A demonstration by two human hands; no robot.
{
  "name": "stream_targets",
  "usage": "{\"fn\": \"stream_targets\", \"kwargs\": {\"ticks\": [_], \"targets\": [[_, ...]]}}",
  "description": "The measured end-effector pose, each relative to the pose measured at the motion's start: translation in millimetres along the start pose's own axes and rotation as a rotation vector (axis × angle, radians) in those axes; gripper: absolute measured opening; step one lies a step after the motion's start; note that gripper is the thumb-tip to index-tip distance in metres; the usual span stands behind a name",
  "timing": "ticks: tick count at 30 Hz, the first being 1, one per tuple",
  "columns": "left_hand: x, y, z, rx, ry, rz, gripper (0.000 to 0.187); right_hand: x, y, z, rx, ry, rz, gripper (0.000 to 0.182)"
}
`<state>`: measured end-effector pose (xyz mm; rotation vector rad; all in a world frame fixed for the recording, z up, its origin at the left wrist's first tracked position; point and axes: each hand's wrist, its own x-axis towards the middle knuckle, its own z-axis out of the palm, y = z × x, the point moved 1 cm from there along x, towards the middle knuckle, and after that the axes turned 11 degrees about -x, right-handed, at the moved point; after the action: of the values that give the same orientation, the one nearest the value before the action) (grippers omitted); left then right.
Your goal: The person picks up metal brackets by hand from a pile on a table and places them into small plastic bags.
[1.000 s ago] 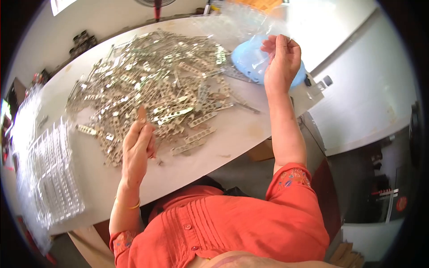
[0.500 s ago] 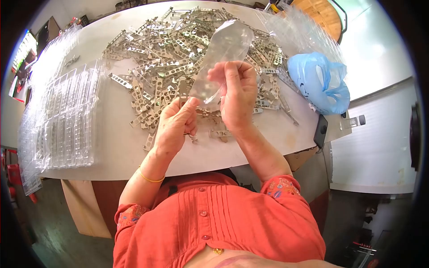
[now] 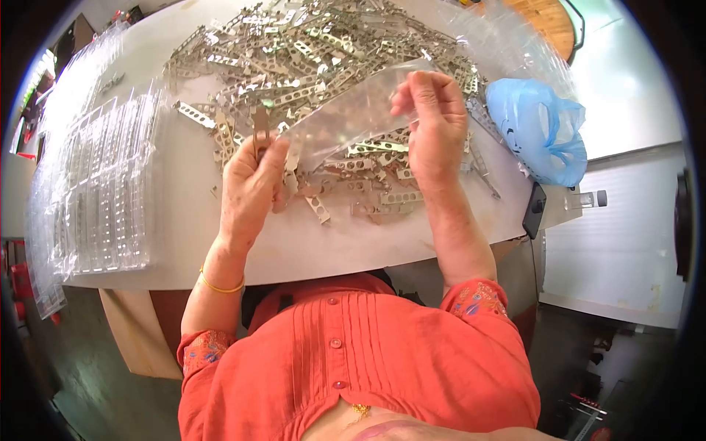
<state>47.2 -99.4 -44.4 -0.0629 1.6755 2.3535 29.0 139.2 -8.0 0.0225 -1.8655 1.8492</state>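
Observation:
My left hand [image 3: 250, 180] is closed, its thumb and fingers pinching a perforated metal strip [image 3: 262, 126] that sticks up above the fist. From beside that hand a sheet of clear plastic film [image 3: 346, 117] stretches up and to the right. The film's far end reaches my right hand [image 3: 439, 128], whose thumb and fingers are pinched together on it. Behind and below the film lies a large heap of similar metal strips [image 3: 309, 55], several of them loose near my left hand, such as one strip [image 3: 318, 209].
Clear plastic blister trays [image 3: 110, 191] are stacked on the left, and more clear plastic [image 3: 515, 44] lies at the back right. A blue plastic bag [image 3: 537, 128] sits on the right of the white table [image 3: 294, 257]. Near the edge rests a black phone-like object [image 3: 535, 209].
My hands have moved apart: the left one left with the metal strip, the right one up and right. The film now stretches out between them.

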Motion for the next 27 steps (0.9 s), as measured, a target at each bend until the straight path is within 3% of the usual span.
{"fn": "stream_targets", "kwargs": {"ticks": [3,7,15,21,27], "targets": [[-0.2,-2.7,-3.6,-0.149,-0.018,0.039,0.017,-1.0,6.4,-7.0,0.071,0.089,0.048,0.016],[-6.5,-8.1,-2.6,-0.168,-0.064,-0.059,0.021,-3.2,11.2,-10.5,0.063,0.141,0.082,0.019],[-12.3,-9.3,5.0,-0.206,-0.045,-0.033,0.023,-10.1,12.9,-7.6,0.042,0.169,0.050,0.019],[-9.6,-14.9,6.8,-0.182,-0.008,0.015,0.018,-22.5,13.1,-1.9,0.116,0.078,0.063,0.014],[-5.9,-15.0,-0.5,-0.225,-0.025,0.009,0.015,-41.6,5.8,8.6,0.113,-0.103,0.215,0.017]]}}
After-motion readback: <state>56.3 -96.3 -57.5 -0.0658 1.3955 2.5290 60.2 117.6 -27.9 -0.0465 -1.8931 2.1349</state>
